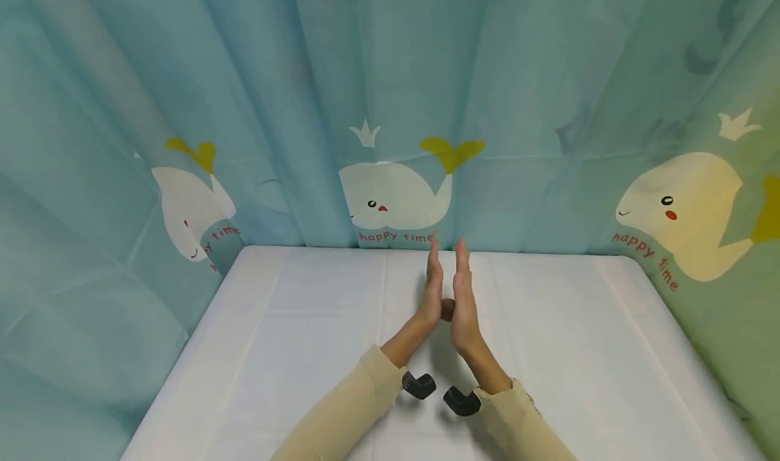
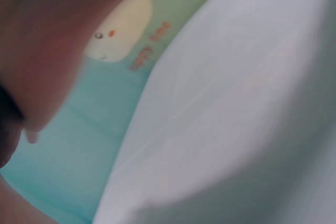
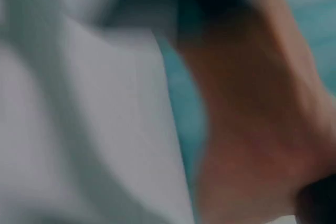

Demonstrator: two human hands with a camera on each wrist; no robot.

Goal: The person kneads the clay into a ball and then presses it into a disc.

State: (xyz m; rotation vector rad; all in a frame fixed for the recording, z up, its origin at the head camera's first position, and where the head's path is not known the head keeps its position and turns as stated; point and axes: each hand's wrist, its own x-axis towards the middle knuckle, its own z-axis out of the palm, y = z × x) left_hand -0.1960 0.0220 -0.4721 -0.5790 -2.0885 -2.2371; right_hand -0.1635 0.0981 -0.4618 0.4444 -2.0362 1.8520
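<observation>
A small, round brown object (image 1: 447,309) sits between the two palms, near the heels of the hands; its exact kind is not clear. My left hand (image 1: 432,295) touches it from the left with straight fingers pointing away. From the other side my right hand (image 1: 466,305) presses on it, its fingers also straight. A narrow gap separates the fingertips. Blurred close-ups of the left palm (image 2: 47,51) and the right wrist and palm (image 3: 257,124) fill part of the wrist views, where a dark rounded shape (image 3: 319,200) shows at the right wrist view's edge.
A white-covered table (image 1: 305,312) lies under the hands. Blue-green curtains (image 1: 536,75) with whale prints surround its back and sides. Black wrist devices (image 1: 418,385) stick out from both beige sleeves (image 1: 347,413), close to each other.
</observation>
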